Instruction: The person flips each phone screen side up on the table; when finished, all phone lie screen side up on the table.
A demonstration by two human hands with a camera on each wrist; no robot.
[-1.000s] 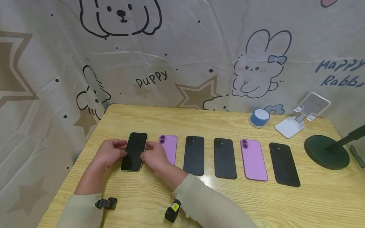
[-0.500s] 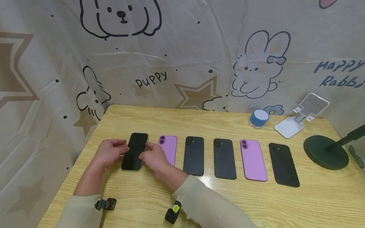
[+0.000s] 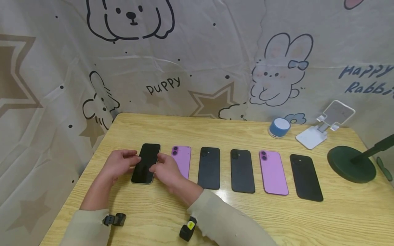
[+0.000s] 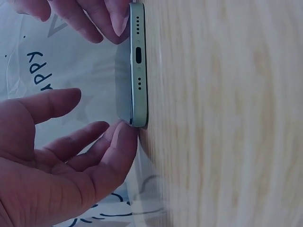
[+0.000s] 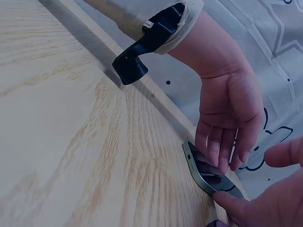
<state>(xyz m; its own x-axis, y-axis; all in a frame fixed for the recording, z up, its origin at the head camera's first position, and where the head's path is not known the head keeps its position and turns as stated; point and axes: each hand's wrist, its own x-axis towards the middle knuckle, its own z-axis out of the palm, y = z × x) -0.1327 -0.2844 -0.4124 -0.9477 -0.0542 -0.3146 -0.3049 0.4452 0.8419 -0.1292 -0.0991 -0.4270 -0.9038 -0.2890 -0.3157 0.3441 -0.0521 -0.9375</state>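
Note:
A smartphone (image 3: 145, 165) lies with its black screen up at the left of the table, upright to me. My left hand (image 3: 118, 165) is at its left side, thumb tip at the screen's edge. From the other side my right hand (image 3: 167, 170) touches the right edge, thumb reaching over the screen. In the left wrist view the phone's pale green bottom edge (image 4: 139, 104) shows its charging port, flat along the wood. Relaxed fingers of the left hand (image 5: 227, 118) hang close over the screen in the right wrist view. A pink phone (image 3: 184, 160) is partly covered by my right hand.
Rightward in the row lie two dark phones, one (image 3: 209, 171) beside the other (image 3: 243, 172), then a pink phone (image 3: 274, 174) and a black phone (image 3: 306, 179). Behind stand a blue-and-white cylinder (image 3: 279, 128), a white phone stand (image 3: 323, 126) and a green round base (image 3: 352, 164).
The screen-up phone has shifted very slightly to the right. My left thumb has moved a little up and right at its edge; my right hand stays nearly in place.

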